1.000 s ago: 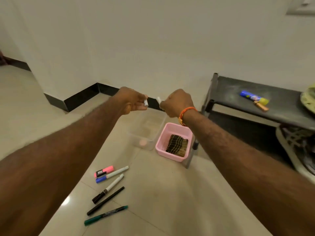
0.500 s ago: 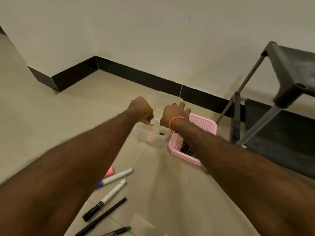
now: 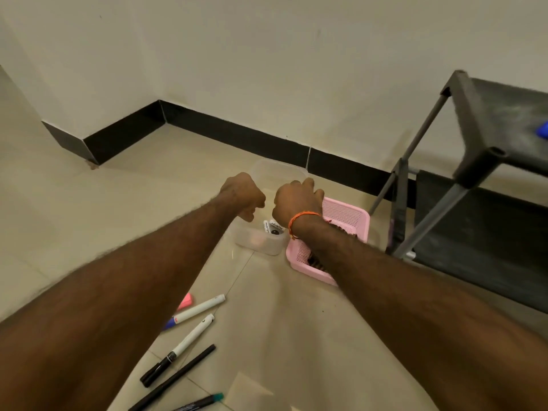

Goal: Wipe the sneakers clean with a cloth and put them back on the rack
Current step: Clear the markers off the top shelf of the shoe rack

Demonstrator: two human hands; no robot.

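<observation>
1. My left hand (image 3: 243, 194) hovers above the clear tub (image 3: 268, 244), fingers curled; whether they hold anything, I cannot tell.
2. My right hand (image 3: 297, 198) is likewise curled, its grasp hidden.
3. The cloth (image 3: 315, 260) lies in the pink basket (image 3: 350, 216) beside the rack (image 3: 486, 161).

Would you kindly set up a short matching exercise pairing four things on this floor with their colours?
Things:
1. basket
2. container
3. wristband
4. skirting

Colours:
A. orange
B. black
C. pink
D. clear

Pairs: 1-C, 2-D, 3-A, 4-B. The basket sits on the floor beside the container, and the wristband is on the right arm.
</observation>
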